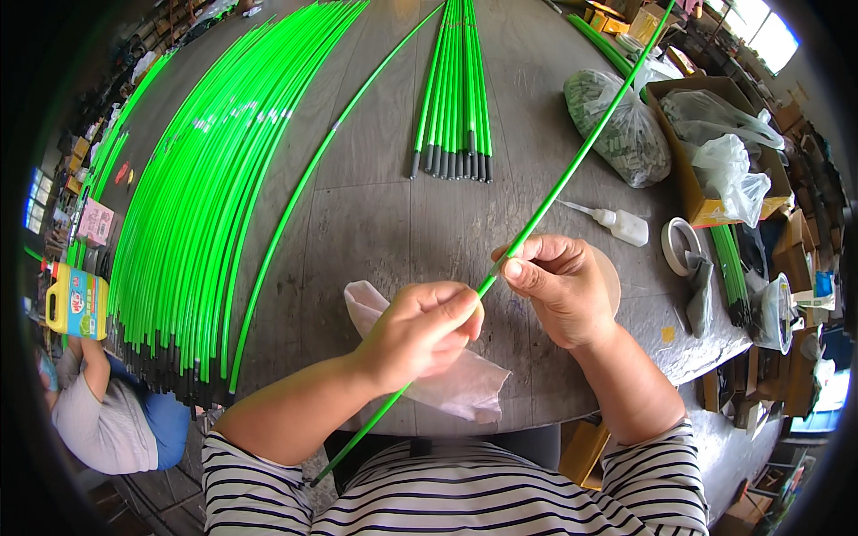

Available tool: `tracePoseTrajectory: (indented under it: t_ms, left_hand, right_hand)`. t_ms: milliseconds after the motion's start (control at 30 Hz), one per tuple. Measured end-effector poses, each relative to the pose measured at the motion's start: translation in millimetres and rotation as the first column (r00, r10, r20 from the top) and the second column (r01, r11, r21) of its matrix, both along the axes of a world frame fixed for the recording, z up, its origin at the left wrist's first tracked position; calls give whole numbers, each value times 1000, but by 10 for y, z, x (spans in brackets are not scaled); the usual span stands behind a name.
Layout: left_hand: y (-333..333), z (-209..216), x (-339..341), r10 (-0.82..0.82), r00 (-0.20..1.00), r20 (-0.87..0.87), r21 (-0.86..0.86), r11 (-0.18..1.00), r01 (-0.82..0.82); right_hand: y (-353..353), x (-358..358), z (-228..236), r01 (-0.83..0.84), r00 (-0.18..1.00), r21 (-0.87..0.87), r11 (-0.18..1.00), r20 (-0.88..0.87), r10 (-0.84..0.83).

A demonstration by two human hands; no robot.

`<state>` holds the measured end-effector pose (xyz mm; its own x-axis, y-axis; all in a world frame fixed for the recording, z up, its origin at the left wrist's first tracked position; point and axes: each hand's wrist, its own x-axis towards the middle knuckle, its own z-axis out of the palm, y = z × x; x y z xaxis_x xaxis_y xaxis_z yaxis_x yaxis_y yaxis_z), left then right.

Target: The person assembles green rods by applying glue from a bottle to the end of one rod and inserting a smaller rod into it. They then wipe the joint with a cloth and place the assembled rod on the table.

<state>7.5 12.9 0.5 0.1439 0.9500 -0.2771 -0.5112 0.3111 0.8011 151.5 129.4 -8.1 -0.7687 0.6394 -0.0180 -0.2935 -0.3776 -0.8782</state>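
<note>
- So both hands are on one long thin bright-green rod (572, 170), plastic or fibreglass by the look of it. It runs on a slant from the lower middle by the striped shirt (447, 496) up to the top right, over the round grey worktable (375, 214).
- Left hand (420, 330) is curled into a loose fist round the rod, thumb lying on top, so it's properly gripping it.
- Right hand (559, 286) sits just past the left one, further up the rod, pinching it between thumb and fingertips; the other fingers are folded in.
- Under the hands there's a crumpled pale pink cloth (456, 380) lying on the table edge. Can't tell if the left hand touches it.
- Off to the left, a big fanned-out heap of matching green rods with black ends (192, 214) covers that side of the table.
- One single green rod (295, 205) lies on its own between the heap and the middle.
- At the top centre there's a neat small bundle of green rods with dark tips (454, 98).
- Right of the hands: a small white squeeze bottle with a pointed nozzle (617, 223) on its side, a roll of white tape (679, 243), a clear plastic bag of small dark bits (621, 125), and a brown cardboard box holding more clear bags (715, 143).
- Yellow plastic jug (76, 302) stands at the far left, with another person in a grey top (103, 415) below it.
</note>
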Motion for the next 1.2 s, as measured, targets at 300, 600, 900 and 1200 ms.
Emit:
tracePoseTrajectory:
  t_ms: [300, 600, 900, 1200]
  left_hand:
    - [-3, 8, -88, -289, 869, 402, 18, 951, 308]
    - [36, -106, -104, -458, 728, 510, 28, 855, 518]
    - [-18, -42, 8, -446, 815, 370, 70, 888, 454]
    - [-108, -10, 251, 187, 787, -588, 298, 955, -4]
  right_hand:
    - [28, 18, -13, -162, 977, 62, 985, -133, 169]
    - [42, 10, -36, -165, 957, 191, 967, -207, 204]
    - [32, 37, 49, -170, 943, 277, 946, -232, 238]
    - [-136, -5, 92, -44, 996, 216, 975, -72, 61]
